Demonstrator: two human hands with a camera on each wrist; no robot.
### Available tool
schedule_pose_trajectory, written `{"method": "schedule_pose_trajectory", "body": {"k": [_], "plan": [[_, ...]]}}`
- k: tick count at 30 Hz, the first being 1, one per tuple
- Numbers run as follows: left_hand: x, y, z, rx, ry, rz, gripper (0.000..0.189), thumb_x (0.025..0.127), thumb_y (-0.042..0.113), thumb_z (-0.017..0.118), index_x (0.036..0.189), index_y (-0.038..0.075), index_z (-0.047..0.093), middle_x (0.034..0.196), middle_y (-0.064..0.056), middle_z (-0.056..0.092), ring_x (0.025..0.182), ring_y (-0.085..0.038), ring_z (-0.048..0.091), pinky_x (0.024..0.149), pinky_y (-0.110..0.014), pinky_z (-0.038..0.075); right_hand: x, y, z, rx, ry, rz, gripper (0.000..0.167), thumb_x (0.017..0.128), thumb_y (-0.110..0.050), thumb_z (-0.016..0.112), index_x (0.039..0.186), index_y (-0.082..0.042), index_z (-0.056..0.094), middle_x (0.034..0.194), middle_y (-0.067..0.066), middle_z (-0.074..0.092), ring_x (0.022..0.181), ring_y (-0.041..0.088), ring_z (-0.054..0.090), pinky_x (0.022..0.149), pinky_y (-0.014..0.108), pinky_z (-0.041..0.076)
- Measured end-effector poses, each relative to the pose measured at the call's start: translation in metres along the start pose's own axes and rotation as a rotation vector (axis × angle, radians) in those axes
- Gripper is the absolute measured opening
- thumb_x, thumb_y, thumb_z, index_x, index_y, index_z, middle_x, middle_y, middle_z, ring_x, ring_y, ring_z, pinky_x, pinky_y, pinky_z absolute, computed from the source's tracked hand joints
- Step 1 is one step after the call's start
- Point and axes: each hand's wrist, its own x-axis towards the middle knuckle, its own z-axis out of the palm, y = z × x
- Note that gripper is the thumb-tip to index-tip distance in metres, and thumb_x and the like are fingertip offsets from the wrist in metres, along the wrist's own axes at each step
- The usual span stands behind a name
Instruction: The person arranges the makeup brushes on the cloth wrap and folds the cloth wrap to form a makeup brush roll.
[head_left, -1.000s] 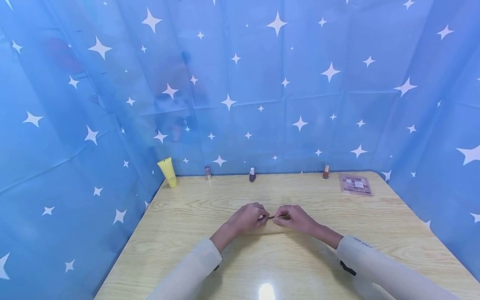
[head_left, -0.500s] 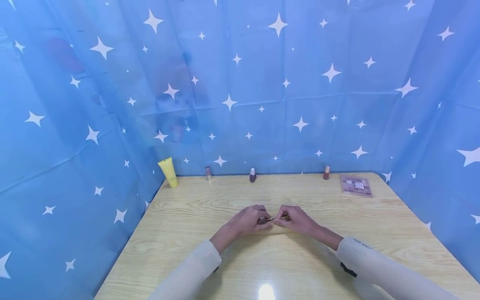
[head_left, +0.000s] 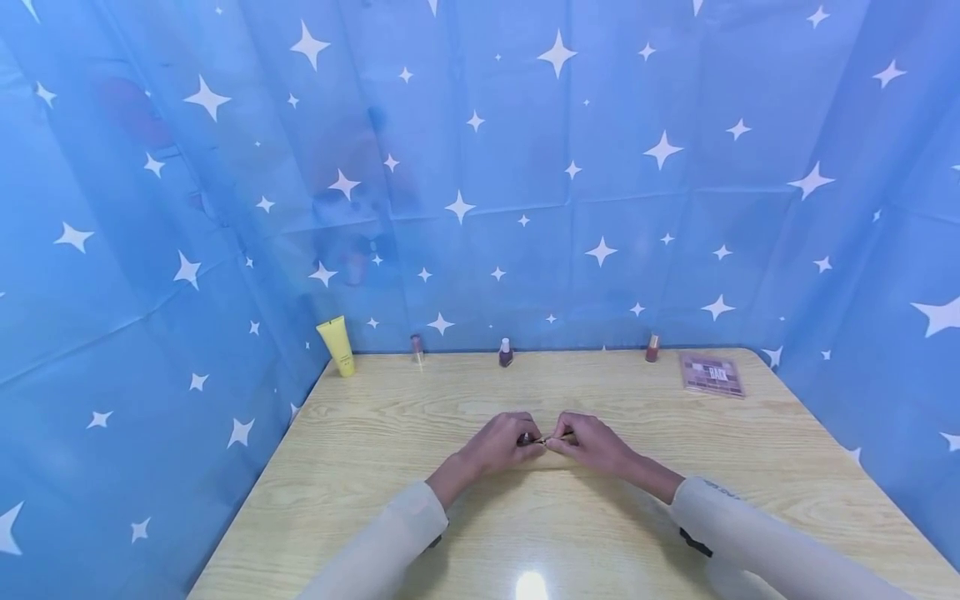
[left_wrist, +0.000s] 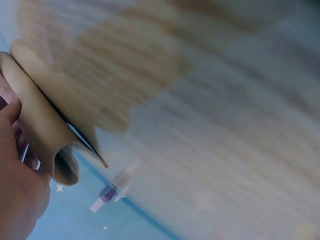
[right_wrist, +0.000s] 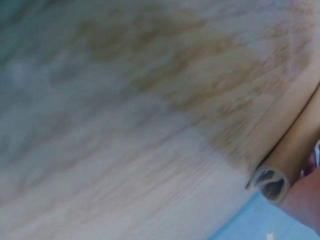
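A tan, leather-like rolled case (head_left: pixel 551 460) lies crosswise on the table between both hands. In the left wrist view, the roll (left_wrist: pixel 42 117) has a loose, open end and a flap edge beside it. Its other end (right_wrist: pixel 274 185) shows coiled layers in the right wrist view. My left hand (head_left: pixel 497 443) pinches a thin dark cord (head_left: pixel 544 439) over the roll's middle, thumb and fingertips together. Facing it, my right hand (head_left: pixel 596 442) pinches the same cord, the fingertips of the two hands nearly meeting. Fingers hide most of the cord.
Along the table's far edge stand a yellow tube (head_left: pixel 337 345), a small slim bottle (head_left: pixel 417 348), a dark nail polish bottle (head_left: pixel 506 352) and a reddish-brown bottle (head_left: pixel 652 348). A flat purple palette (head_left: pixel 712 375) lies at the back right. Blue star-patterned cloth (head_left: pixel 480 167) hangs behind the table.
My left fingertips have shifted slightly right, and a gap has widened between its thumb and index finger behind the pinch. The right hand stays nearly in place; the roll has not visibly moved.
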Motion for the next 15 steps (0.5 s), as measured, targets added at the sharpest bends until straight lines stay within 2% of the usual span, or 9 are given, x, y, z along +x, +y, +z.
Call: {"method": "schedule_pose_trajectory", "body": {"k": [3, 10, 15], "plan": [[-0.0004, 0.0002, -0.0003, 0.002, 0.013, 0.005, 0.013, 0.097, 0.024, 0.076, 0.102, 0.012, 0.08, 0.097, 0.004, 0.074, 0.086, -0.007, 0.069, 0.077, -0.009, 0.047, 0.0007, -0.0013, 0.0013, -0.032, 0.013, -0.018, 0.012, 0.101, -0.021, 0.07, 0.094, -0.014, 0.063, 0.089, -0.005, 0.066, 0.066, 0.004, 0.051, 0.062, 0.023, 0.048], [0.0002, 0.0019, -0.0016, -0.013, 0.043, 0.027, 0.008, 0.097, 0.019, 0.077, 0.099, 0.012, 0.081, 0.093, 0.004, 0.074, 0.081, -0.001, 0.065, 0.073, -0.009, 0.049, 0.0008, -0.0015, 0.002, -0.096, 0.044, -0.008, 0.013, 0.1, -0.025, 0.072, 0.092, -0.019, 0.064, 0.091, -0.009, 0.068, 0.084, 0.006, 0.067, 0.076, 0.029, 0.059], [0.0002, 0.0013, -0.006, -0.028, -0.024, -0.028, 0.012, 0.099, 0.023, 0.074, 0.103, 0.014, 0.081, 0.096, 0.008, 0.073, 0.084, 0.001, 0.063, 0.075, -0.009, 0.048, 0.001, 0.0001, 0.0026, -0.038, 0.036, 0.022, 0.013, 0.1, -0.026, 0.073, 0.093, -0.019, 0.065, 0.09, -0.009, 0.068, 0.079, 0.005, 0.063, 0.073, 0.027, 0.056]]}}
